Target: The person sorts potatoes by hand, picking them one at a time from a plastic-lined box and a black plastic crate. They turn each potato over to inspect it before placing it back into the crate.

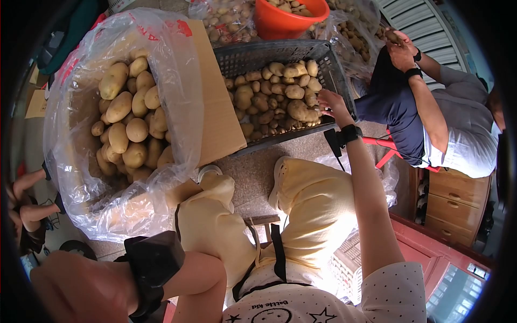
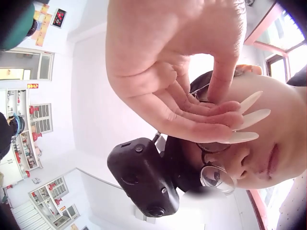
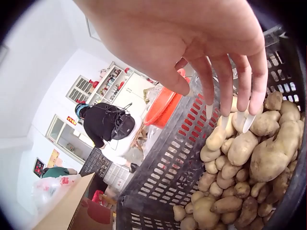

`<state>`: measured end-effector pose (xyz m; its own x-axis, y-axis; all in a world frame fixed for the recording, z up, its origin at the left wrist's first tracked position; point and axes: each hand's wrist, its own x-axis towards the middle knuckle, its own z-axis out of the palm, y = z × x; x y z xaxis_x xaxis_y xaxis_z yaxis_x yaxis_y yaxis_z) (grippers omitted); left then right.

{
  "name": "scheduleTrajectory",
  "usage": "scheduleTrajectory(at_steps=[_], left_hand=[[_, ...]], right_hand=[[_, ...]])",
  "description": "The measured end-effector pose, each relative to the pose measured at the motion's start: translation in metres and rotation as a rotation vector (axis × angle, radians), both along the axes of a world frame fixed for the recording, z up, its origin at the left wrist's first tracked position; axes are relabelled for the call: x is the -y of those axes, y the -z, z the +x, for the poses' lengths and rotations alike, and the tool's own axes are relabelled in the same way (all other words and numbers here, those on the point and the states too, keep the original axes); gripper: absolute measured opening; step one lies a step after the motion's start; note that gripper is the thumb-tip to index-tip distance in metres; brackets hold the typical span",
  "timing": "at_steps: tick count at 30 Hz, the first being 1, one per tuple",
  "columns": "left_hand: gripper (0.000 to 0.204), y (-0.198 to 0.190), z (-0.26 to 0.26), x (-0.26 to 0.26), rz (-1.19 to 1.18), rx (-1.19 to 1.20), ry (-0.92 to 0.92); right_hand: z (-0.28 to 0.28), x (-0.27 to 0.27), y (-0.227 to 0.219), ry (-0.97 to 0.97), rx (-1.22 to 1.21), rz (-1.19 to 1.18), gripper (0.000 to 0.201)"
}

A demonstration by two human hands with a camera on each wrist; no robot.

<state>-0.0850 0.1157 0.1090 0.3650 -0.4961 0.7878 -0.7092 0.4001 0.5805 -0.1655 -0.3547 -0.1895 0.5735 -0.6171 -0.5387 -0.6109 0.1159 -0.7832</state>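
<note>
My right hand (image 1: 335, 105) reaches over the right end of a black plastic crate (image 1: 253, 49) of potatoes (image 1: 295, 91). In the right wrist view the same hand (image 3: 206, 48) hangs with fingers extended and apart, long pale nails over the potatoes (image 3: 242, 148), holding nothing; whether the nails touch them I cannot tell. My left hand (image 1: 86, 285) is raised at the lower left, away from the potatoes. The left wrist view shows this hand (image 2: 177, 72) in front of the face beside the glasses (image 2: 217, 178), fingers loosely bent, with nothing seen in them.
A plastic-lined box (image 1: 186, 107) of larger potatoes (image 1: 137, 130) stands left of the crate, its cardboard flap (image 1: 218, 97) between them. Behind the crate are an orange tub (image 1: 285, 24) and bagged potatoes. Another person (image 1: 458, 118) sits at the right, holding a potato (image 1: 395, 37).
</note>
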Motion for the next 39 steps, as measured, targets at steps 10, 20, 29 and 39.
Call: scheduleTrajectory(at_steps=[10, 20, 29, 39], left_hand=[[0.049, -0.011, -0.006, -0.001, 0.120, 0.019, -0.022], [0.055, -0.023, -0.017, 0.012, 0.359, 0.097, -0.091], [0.060, -0.027, -0.022, 0.017, 0.417, 0.223, -0.250], [0.073, -0.010, -0.010, 0.032, -0.040, 0.526, -0.572]], right_hand=[[0.023, -0.024, -0.055, -0.149, 0.310, -0.549, 0.037], [0.011, -0.107, -0.152, -0.315, 0.604, -0.606, 0.028], [0.012, -0.086, -0.132, -0.310, 0.573, -0.431, 0.028], [0.009, -0.077, -0.128, -0.263, 0.631, -0.388, 0.029]])
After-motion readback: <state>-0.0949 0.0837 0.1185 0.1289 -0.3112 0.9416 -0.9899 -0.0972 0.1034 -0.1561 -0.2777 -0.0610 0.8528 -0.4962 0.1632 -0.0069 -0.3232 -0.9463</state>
